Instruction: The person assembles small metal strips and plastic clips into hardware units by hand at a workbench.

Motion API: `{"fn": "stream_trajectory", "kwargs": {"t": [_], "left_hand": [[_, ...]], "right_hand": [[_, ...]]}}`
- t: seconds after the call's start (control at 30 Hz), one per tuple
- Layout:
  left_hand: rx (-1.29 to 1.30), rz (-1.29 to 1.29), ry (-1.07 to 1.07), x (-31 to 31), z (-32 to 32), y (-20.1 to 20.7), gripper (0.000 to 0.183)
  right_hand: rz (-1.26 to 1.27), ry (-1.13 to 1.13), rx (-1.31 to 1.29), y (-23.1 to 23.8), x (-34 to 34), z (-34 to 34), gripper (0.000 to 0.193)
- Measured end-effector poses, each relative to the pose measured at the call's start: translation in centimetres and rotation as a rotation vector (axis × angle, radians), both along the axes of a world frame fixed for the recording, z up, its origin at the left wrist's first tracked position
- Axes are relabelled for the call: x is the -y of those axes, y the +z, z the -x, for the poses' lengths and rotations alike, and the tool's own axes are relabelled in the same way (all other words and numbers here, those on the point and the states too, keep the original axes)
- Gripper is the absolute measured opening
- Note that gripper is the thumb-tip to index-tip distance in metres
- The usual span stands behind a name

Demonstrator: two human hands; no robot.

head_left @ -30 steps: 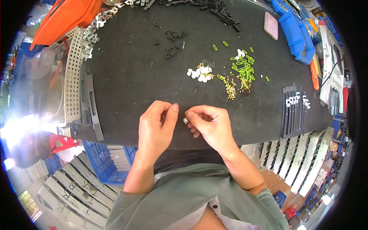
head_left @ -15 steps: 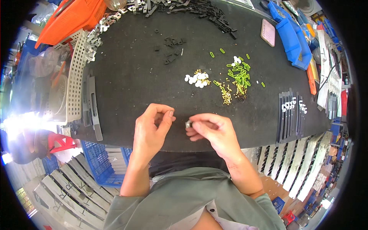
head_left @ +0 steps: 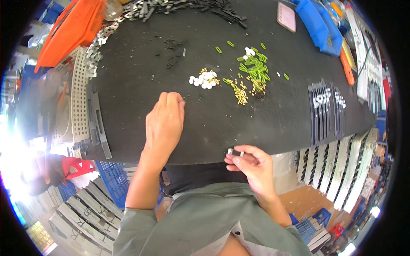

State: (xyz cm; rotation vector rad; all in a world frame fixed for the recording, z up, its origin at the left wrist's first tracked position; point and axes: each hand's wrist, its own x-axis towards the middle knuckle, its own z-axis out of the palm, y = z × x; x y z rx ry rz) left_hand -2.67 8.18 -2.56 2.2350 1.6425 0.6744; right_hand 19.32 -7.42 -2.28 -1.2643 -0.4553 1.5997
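My right hand (head_left: 256, 166) is closed, with a small silver-and-black part (head_left: 231, 151) pinched at its fingertips just over the table's near edge. Above the table, my left hand (head_left: 164, 121) points forward with its fingers drawn together. Its back hides what, if anything, lies between those fingers. Beyond it and a little to the right is a small pile of white round pieces (head_left: 206, 81) mixed with tiny brass-coloured pieces. Farther right lie a heap of green oblong rings (head_left: 255, 68) and a scatter of tiny brass pieces (head_left: 240, 94).
Black and silver parts (head_left: 171, 6) line the dark table's (head_left: 141, 111) far edge. Small black pieces (head_left: 173, 44) lie nearer. Black strips with white pieces (head_left: 326, 111) are at right, a pink phone-shaped slab (head_left: 286, 17) and blue bins (head_left: 320, 30) beyond. Baskets (head_left: 80, 98) stand at left.
My left hand has reached forward, and its fingers now point away from me. My right hand has drawn back toward me and to the right with the small part. The view has shifted slightly.
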Motion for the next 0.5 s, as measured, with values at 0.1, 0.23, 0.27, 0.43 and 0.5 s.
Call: {"fn": "stream_trajectory", "kwargs": {"t": [0.1, 0.23, 0.27, 0.43, 0.5], "left_hand": [[-0.067, -0.022, -0.106, 0.4, -0.9, 0.7, 0.009], [0.282, 0.209, -0.299, 4.8, -3.3, 3.0, 0.005], [0.316, 0.212, -0.366, 5.9, -4.1, 2.7, 0.008], [0.334, 0.153, -0.480, 7.7, -5.7, 0.7, 0.015], [0.296, 0.099, -0.532, 7.6, -5.4, 0.8, 0.016]], "right_hand": [[-0.006, -0.027, -0.008, -0.6, -0.2, -0.5, 0.026], [-0.020, -0.030, -0.058, -0.7, 0.0, -0.2, 0.027], [-0.025, -0.038, -0.082, -0.8, -0.1, -0.2, 0.027], [-0.068, -0.055, -0.147, -1.5, 0.3, 0.0, 0.027], [-0.065, -0.055, -0.134, -1.6, 0.4, 0.0, 0.026]]}}
